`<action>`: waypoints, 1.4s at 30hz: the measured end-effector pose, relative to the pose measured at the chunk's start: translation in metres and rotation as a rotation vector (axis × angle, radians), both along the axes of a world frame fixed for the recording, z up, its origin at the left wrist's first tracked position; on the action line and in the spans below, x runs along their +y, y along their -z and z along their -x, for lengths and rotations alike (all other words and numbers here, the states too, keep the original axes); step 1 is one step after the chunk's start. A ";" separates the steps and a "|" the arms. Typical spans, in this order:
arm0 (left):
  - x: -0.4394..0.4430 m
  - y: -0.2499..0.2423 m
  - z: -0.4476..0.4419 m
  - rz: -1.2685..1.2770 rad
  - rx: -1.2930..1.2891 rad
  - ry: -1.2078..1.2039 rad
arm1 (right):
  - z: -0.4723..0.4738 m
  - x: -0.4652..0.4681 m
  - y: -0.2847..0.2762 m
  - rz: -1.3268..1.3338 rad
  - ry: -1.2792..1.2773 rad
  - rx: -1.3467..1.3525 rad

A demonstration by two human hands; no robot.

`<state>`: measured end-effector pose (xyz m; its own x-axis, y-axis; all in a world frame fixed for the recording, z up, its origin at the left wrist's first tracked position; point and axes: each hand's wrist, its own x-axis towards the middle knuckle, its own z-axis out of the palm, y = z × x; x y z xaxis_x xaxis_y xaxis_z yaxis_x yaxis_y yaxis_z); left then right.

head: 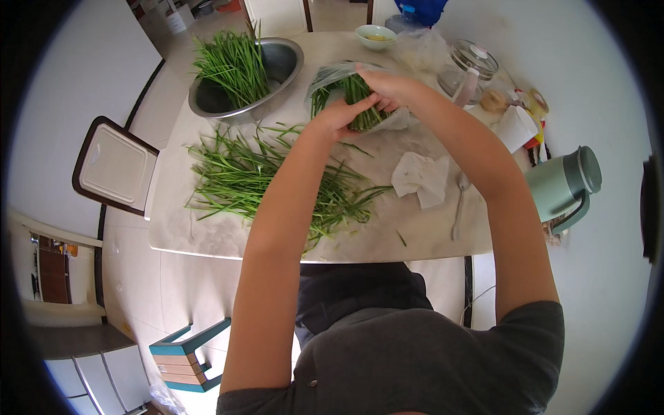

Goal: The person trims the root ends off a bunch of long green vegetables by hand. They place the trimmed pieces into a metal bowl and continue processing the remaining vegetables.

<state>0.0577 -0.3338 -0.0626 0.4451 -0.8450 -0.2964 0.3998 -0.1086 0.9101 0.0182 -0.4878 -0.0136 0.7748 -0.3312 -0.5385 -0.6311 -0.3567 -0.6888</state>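
Both hands are at a clear plastic bag (332,74) that holds a bundle of green chives (358,91), near the table's far side. My left hand (345,115) grips the lower left part of the bundle, thumb across the stems. My right hand (386,89) is at the bag's right rim, its fingers bent close to the stems; what they close on is partly hidden. Loose chives (238,174) lie spread over the table, partly behind my left forearm. More chives (233,67) stand in a metal basin (288,85) at the far left.
A crumpled tissue (421,176) and a spoon (459,207) lie on the table (384,244). Rightward are a glass pot (456,72), a paper roll (516,129) and a green thermos jug (555,184). Beyond the bag stands a bowl (375,37). A chair (116,166) is at the left.
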 end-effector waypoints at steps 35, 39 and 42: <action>0.163 -0.226 -0.017 -0.310 -0.523 0.023 | -0.008 -0.115 0.095 1.390 -0.673 -0.425; 0.192 -0.236 -0.011 -0.086 -0.467 -0.095 | -0.009 -0.095 0.077 1.079 -0.545 -0.388; 0.190 -0.224 -0.019 0.170 -0.288 -0.090 | 0.007 -0.081 0.065 1.069 -0.586 -0.410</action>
<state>0.0771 -0.1435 0.1614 0.5652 -0.8249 -0.0058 0.1249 0.0786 0.9890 0.0110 -0.5686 -0.0783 0.9956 -0.0039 0.0932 -0.0043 -1.0000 0.0044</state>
